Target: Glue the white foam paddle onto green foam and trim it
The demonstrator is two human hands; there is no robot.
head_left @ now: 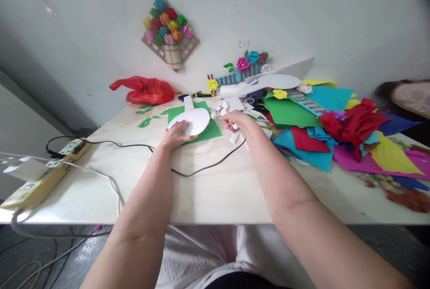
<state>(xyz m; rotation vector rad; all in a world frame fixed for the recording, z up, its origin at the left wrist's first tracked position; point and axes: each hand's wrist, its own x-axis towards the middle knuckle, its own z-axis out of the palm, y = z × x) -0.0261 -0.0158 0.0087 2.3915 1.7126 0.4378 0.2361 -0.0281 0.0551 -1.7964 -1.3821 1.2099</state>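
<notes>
White table [215, 190] carries coloured paper sheets [336, 141], power strip [43, 177], red bag [146, 90].

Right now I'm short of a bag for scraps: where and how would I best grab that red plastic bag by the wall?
Probably by the thin twisted tail at its left end. The red plastic bag lies slumped on the table against the wall, its bulk to the right and the tail pointing left and up. Coming from the left front keeps you off the left hand on the white oval.
</notes>
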